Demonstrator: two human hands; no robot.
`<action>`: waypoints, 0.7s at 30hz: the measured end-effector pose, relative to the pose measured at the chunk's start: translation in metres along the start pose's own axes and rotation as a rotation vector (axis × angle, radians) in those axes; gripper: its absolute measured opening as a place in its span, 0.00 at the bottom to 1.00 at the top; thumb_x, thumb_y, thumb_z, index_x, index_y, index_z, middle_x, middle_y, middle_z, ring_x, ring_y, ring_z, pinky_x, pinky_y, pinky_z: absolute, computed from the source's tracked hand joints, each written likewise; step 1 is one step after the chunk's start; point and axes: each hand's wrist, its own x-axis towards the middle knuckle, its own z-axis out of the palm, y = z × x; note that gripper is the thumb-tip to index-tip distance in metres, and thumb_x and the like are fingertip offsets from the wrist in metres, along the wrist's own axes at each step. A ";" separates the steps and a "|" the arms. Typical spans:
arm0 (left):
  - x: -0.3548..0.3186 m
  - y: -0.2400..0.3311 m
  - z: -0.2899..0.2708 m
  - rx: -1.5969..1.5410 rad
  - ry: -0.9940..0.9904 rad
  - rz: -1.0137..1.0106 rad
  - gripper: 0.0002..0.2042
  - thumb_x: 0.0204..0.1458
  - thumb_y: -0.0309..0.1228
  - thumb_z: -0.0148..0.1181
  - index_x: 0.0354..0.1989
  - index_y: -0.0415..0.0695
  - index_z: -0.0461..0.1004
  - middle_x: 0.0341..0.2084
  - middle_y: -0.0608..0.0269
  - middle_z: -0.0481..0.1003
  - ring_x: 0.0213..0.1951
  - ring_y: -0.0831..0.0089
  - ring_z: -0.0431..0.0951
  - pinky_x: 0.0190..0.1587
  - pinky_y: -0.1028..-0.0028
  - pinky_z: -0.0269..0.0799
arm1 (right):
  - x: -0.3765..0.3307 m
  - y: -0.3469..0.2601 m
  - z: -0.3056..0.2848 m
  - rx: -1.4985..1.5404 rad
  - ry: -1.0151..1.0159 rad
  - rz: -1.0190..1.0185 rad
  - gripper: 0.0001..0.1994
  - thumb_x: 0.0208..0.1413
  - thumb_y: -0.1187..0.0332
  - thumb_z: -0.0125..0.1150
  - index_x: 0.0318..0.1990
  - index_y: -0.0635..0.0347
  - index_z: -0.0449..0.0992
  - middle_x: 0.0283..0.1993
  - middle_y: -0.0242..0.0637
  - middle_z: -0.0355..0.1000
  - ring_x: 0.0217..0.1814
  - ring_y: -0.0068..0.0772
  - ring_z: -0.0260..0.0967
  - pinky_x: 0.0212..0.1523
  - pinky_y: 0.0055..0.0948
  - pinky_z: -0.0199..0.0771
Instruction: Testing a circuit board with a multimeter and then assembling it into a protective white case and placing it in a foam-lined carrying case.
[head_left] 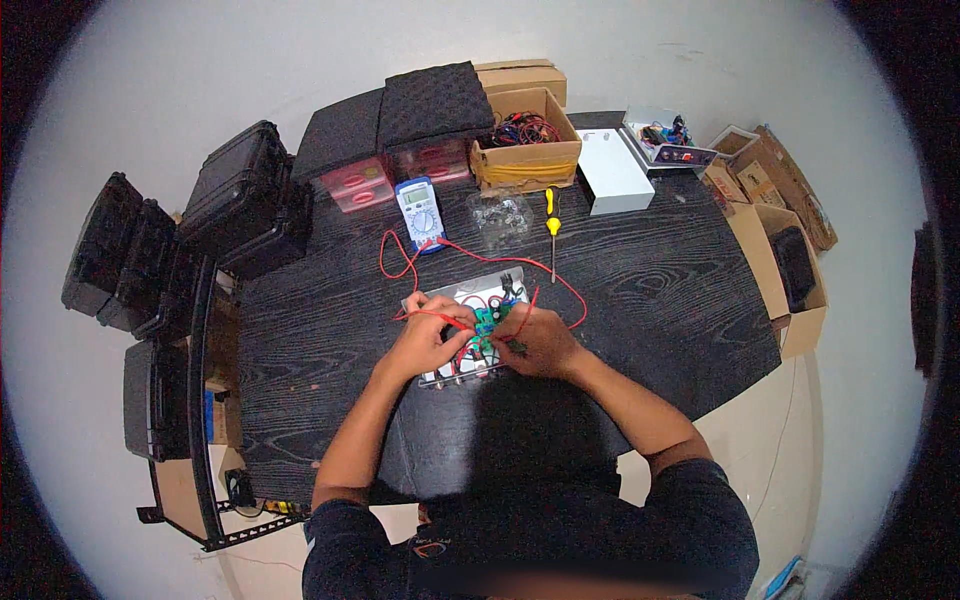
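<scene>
Head view: pinching a red probe (460, 324) narrowly in the left hand (430, 332); closing round a second probe (530, 308) with the right hand (545, 342); between both, a green circuit board (486, 322) inside an open metal enclosure (514, 275); possible shorting, from a tip slipping among crowded parts; possible snagging of the red lead (586, 308) on the nearby screwdriver (553, 230); beyond, multimeter (420, 215), clear plastic bag (502, 222), white box (615, 175); in the way, loose wiring.

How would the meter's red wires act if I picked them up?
Probably floppy and light: the red wires are thin and loosely curved. They might tug the meter, since they run from it. The red probe in the left hand looks straight, so it's likely stiffer.
</scene>
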 end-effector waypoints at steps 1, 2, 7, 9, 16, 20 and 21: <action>0.000 0.001 0.000 -0.001 0.000 -0.001 0.08 0.53 0.34 0.68 0.40 0.49 0.82 0.38 0.66 0.81 0.47 0.68 0.77 0.57 0.60 0.52 | 0.000 -0.001 -0.001 -0.002 0.010 -0.014 0.07 0.51 0.68 0.70 0.38 0.53 0.80 0.35 0.40 0.76 0.37 0.47 0.78 0.37 0.43 0.79; 0.000 0.002 0.000 0.001 -0.004 -0.001 0.08 0.54 0.34 0.68 0.40 0.50 0.82 0.38 0.66 0.81 0.47 0.68 0.77 0.58 0.60 0.51 | 0.000 -0.001 -0.001 -0.004 0.020 -0.027 0.07 0.50 0.68 0.70 0.38 0.53 0.80 0.35 0.40 0.76 0.36 0.47 0.77 0.36 0.43 0.79; 0.000 0.005 0.001 0.015 -0.009 0.003 0.08 0.54 0.35 0.68 0.41 0.50 0.83 0.38 0.66 0.81 0.48 0.68 0.76 0.58 0.58 0.51 | -0.001 0.002 0.004 0.029 0.062 -0.042 0.08 0.51 0.67 0.70 0.37 0.53 0.79 0.33 0.40 0.75 0.35 0.47 0.77 0.35 0.42 0.78; 0.000 0.006 0.002 0.023 -0.011 -0.008 0.08 0.54 0.36 0.68 0.41 0.51 0.83 0.38 0.66 0.81 0.48 0.69 0.76 0.59 0.58 0.50 | -0.002 0.002 0.004 0.036 0.062 -0.046 0.08 0.51 0.67 0.70 0.37 0.53 0.78 0.33 0.40 0.74 0.34 0.48 0.77 0.34 0.43 0.78; 0.001 0.005 0.001 0.041 -0.046 -0.014 0.08 0.55 0.37 0.68 0.41 0.52 0.83 0.38 0.67 0.81 0.48 0.70 0.76 0.59 0.58 0.50 | -0.004 0.006 0.007 -0.129 0.019 -0.084 0.10 0.50 0.68 0.71 0.37 0.53 0.76 0.32 0.40 0.73 0.32 0.46 0.76 0.32 0.43 0.77; 0.001 0.005 0.000 0.041 -0.048 -0.013 0.08 0.55 0.37 0.68 0.41 0.52 0.83 0.37 0.67 0.81 0.48 0.70 0.76 0.59 0.58 0.50 | 0.000 0.004 0.005 -0.023 0.071 -0.112 0.10 0.50 0.67 0.70 0.37 0.54 0.74 0.32 0.42 0.73 0.31 0.49 0.76 0.29 0.45 0.77; 0.001 0.006 0.000 0.039 -0.043 -0.006 0.08 0.55 0.37 0.68 0.41 0.52 0.83 0.37 0.68 0.81 0.48 0.70 0.76 0.58 0.58 0.50 | -0.001 0.004 0.005 -0.023 0.072 -0.113 0.10 0.50 0.67 0.70 0.37 0.54 0.74 0.32 0.42 0.73 0.31 0.49 0.76 0.29 0.45 0.77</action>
